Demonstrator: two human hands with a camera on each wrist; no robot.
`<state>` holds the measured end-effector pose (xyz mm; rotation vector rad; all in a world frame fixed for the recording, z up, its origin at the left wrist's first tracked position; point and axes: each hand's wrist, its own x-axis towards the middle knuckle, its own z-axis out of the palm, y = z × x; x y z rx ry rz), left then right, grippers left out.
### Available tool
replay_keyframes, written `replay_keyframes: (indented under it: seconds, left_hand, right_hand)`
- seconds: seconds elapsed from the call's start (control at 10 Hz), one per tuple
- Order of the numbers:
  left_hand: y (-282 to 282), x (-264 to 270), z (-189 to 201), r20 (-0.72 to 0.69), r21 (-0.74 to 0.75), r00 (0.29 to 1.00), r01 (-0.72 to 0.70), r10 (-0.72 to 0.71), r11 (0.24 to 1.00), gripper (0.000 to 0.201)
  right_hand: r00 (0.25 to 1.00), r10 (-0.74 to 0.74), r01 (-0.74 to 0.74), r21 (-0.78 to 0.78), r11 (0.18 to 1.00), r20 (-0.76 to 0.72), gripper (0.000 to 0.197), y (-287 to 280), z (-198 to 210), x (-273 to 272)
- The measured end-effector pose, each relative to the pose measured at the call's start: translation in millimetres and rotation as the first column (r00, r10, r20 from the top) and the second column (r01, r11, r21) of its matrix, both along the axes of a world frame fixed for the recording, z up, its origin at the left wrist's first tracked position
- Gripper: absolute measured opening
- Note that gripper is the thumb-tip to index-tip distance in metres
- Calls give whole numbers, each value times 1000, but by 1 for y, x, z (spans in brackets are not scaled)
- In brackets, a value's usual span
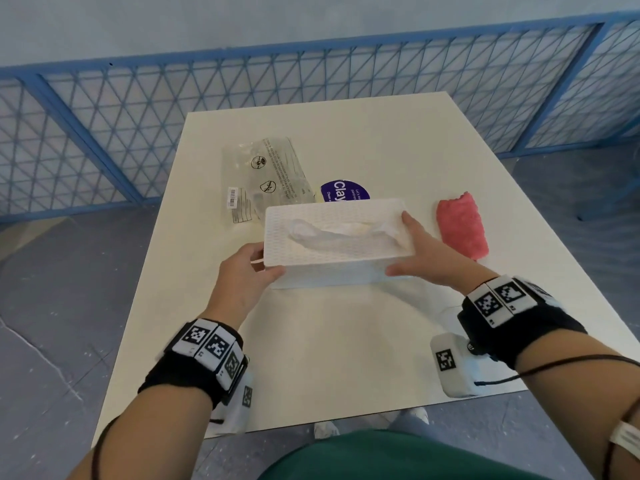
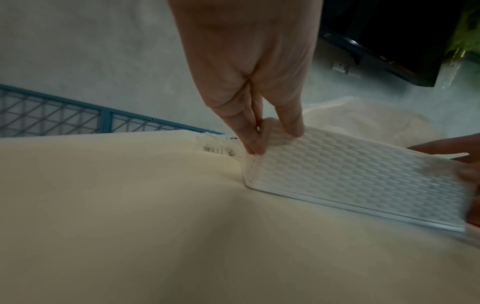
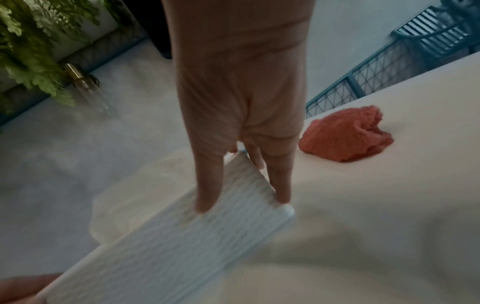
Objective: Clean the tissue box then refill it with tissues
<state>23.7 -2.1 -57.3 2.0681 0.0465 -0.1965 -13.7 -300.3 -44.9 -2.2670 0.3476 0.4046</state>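
Note:
A white woven-pattern tissue box (image 1: 346,211) (image 2: 350,174) (image 3: 168,246) sits mid-table, a crumpled tissue (image 1: 332,233) (image 3: 135,195) poking from its top slot. My left hand (image 1: 265,261) (image 2: 275,142) grips the box's left end, thumb on the near wall and fingers round the corner. The right hand (image 1: 412,247) (image 3: 244,203) holds the other end, fingers over the top and thumb on the near wall. Whether the box rests flat or is slightly raised I cannot tell.
A pink cloth (image 1: 462,230) (image 3: 345,135) lies just right of the box. Behind the box are a clear plastic wrapper (image 1: 259,174) (image 2: 218,144) and a purple-labelled pack (image 1: 344,194). The white table (image 1: 346,341) is bare in front. A blue mesh fence (image 1: 242,81) stands beyond it.

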Motion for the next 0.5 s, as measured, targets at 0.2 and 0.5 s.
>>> replay_keyframes:
  seconds: [0.2,0.5]
  left_hand:
    - [-25,11,-2,62,-21,992,-111,112,994,40]
    - [-36,5,-11,-56,-58,979,-197,194,979,50]
  right_hand:
    - [942,-251,243,60,968,224,74,0,-7,8]
    - [914,-265,256,72,964,306,55,-13,-13,12]
